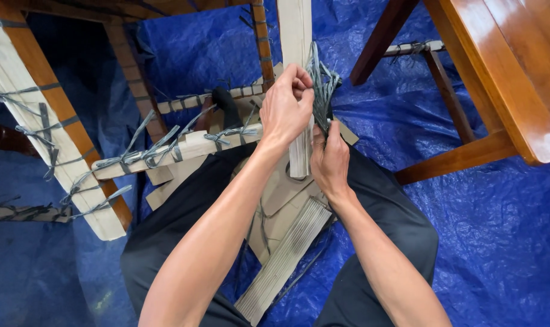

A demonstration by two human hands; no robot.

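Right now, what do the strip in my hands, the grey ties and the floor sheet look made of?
Strip: likely corrugated cardboard, matte tan, ridged like the piece below it. Grey ties: flat plastic-looking strapping, slightly shiny, ends frayed. Floor sheet: woven plastic tarpaulin, blue, crinkled and glossy.

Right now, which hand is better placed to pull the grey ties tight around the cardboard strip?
The right hand. It already grips the grey ties at their base, while the left hand is pinching the cardboard strip, steadying it.

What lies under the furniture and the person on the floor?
A blue tarp covers the floor under the wooden furniture and cardboard strips. The floor beneath it is hidden.
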